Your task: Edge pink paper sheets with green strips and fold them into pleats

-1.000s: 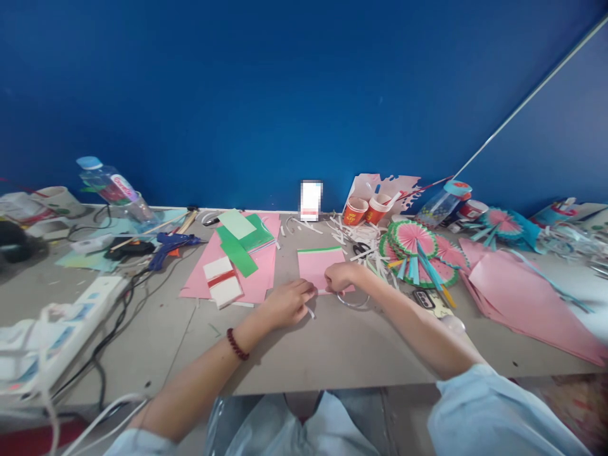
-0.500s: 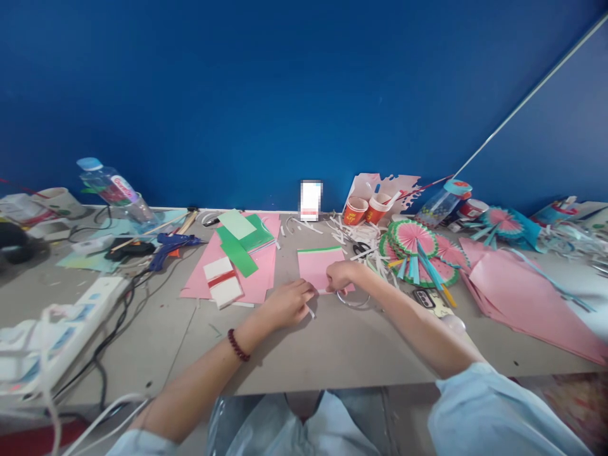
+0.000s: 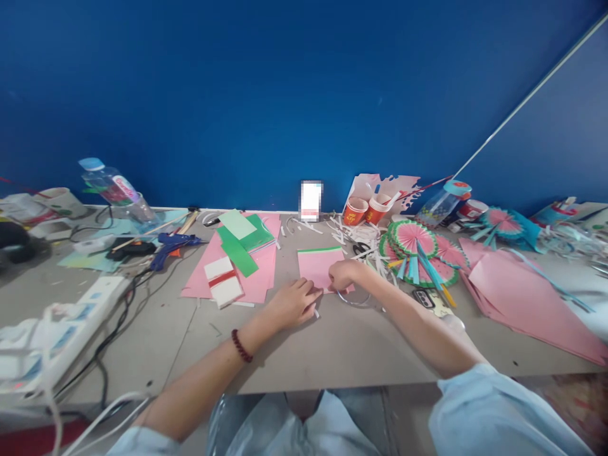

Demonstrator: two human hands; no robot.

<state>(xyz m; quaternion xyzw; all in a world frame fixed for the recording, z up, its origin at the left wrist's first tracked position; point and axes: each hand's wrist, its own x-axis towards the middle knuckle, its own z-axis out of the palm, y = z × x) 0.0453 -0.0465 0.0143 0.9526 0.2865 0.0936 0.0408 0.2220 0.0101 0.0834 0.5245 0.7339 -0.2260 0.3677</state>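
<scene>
A pink sheet of paper with a green strip along its far edge lies in front of me. My left hand, fingers bent and close together, rests at its near left corner. A short white strip sticks out from under those fingers. Over the sheet's right side, my right hand is curled with its fingertips down at the near edge. Below it shows a thin pale ring that looks like a roll of tape. My palms and the knuckles hide the exact grip of both hands.
Pink and green papers with a white block lie left, beside a blue glue gun and a power strip. Paper scraps, scissors, red cups, watermelon fans and a phone lie right. A lit phone stands behind.
My left hand has slid a little to the right along the paper's near edge, and the white strip shifted with it. My right hand has barely moved.
</scene>
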